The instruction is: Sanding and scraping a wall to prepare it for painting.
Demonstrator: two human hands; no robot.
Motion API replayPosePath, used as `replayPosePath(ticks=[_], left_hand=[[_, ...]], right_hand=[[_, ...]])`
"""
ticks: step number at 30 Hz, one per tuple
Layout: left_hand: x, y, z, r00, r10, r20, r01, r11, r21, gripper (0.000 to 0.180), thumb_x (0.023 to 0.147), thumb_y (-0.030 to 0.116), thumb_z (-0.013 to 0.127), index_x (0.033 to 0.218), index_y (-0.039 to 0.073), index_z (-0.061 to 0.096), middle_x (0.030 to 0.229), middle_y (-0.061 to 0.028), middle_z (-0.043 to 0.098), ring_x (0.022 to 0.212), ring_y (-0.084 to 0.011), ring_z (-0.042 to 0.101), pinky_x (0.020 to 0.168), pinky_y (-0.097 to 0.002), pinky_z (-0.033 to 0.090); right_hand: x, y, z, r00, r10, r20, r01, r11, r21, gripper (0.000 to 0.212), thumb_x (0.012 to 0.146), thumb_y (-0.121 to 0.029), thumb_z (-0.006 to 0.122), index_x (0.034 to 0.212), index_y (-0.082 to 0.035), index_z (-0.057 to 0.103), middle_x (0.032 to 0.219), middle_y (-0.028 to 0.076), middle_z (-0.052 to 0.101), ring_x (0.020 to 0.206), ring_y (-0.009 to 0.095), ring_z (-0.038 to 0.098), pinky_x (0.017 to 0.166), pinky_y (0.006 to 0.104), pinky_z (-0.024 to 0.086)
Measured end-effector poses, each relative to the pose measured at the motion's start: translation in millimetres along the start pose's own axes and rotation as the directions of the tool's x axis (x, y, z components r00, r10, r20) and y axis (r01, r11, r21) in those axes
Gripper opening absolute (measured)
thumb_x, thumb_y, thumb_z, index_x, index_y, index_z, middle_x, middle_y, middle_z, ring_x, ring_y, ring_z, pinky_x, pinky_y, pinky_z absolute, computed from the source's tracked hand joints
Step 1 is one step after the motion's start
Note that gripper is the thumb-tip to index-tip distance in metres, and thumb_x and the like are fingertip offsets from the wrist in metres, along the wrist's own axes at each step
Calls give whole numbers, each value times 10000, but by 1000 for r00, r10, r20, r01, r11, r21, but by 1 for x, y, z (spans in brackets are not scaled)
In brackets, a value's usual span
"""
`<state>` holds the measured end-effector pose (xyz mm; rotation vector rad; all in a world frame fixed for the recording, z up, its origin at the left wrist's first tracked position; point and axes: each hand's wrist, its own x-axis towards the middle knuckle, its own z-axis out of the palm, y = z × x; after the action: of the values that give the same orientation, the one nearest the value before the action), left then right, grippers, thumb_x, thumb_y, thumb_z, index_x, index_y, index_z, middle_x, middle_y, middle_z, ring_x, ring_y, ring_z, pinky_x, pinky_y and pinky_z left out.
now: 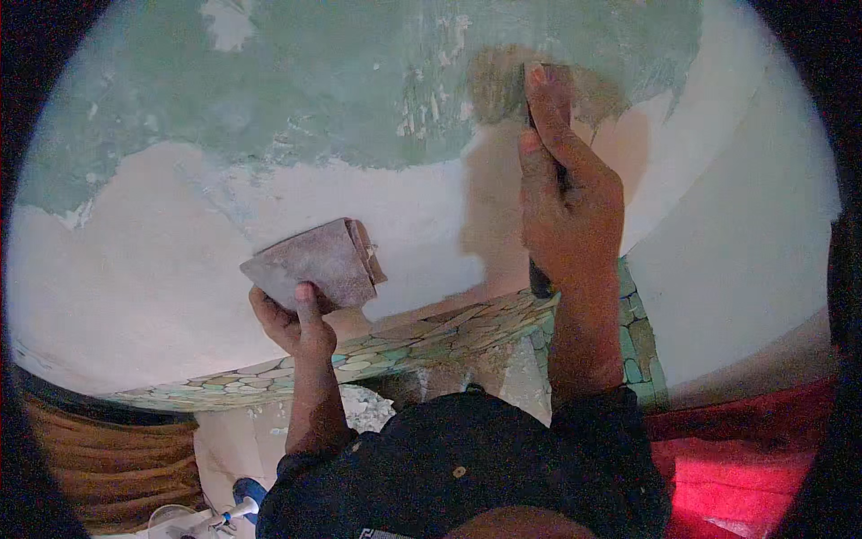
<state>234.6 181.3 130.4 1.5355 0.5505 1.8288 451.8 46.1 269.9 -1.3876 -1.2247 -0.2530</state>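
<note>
My left hand (pixel 305 328) is closed on a folded sheet of grey-brown sandpaper (pixel 314 260), thumb on its near face. The sheet is held up in front of the white part of the wall, its layers showing at the right edge. Further right and higher, my right hand (pixel 579 211) grips a scraper (pixel 540 277) by its dark handle, which sticks out below the fist. One finger stretches up along the tool, whose upper end lies by a brownish patch of wall (pixel 494 85). How far its blade touches the wall is hard to make out.
The wall has worn green paint (pixel 296 81) above and white plaster (pixel 395 198) below. A pebble-patterned band (pixel 359 355) runs along its foot. Brown folded cloth (pixel 108 458) lies at lower left, beside a blue-and-white object (pixel 247 503). Red cloth (pixel 745 467) lies at lower right.
</note>
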Motion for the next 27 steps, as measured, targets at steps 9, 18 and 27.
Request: replayPosePath(ticks=[9, 18, 27], left_hand=[[-34, 42, 38, 935, -235, 265, 251, 967, -30, 456, 890, 281, 583, 1184, -8, 388, 1066, -94, 488, 963, -165, 472, 858, -311, 390], [-31, 64, 56, 774, -350, 527, 460, 884, -89, 521, 960, 337, 409, 1333, 30, 213, 1243, -157, 429, 1096, -224, 473, 901, -350, 414], [-31, 63, 60, 574, -156, 804, 606, 741, -289, 913, 759, 278, 748, 1395, 24, 144, 1277, -123, 404, 1171, -218, 430, 973, -362, 364]], right_hand=[[-57, -11, 23, 982, 71, 175, -111, 966, 235, 626, 854, 3, 419, 1442, -50, 213, 1120, 184, 582, 773, 152, 595, 673, 262, 479], [-67, -22, 47, 979, 13, 202, -84, 934, 347, 626, 845, -48, 449, 1413, 35, 200, 1353, 289, 366, 1260, 453, 344, 1070, 480, 195], [-60, 0, 44, 923, -376, -81, 384, 910, 157, 438, 827, -82, 468, 1258, -20, 506, 1067, 206, 525, 1018, 380, 469, 949, 511, 302]])
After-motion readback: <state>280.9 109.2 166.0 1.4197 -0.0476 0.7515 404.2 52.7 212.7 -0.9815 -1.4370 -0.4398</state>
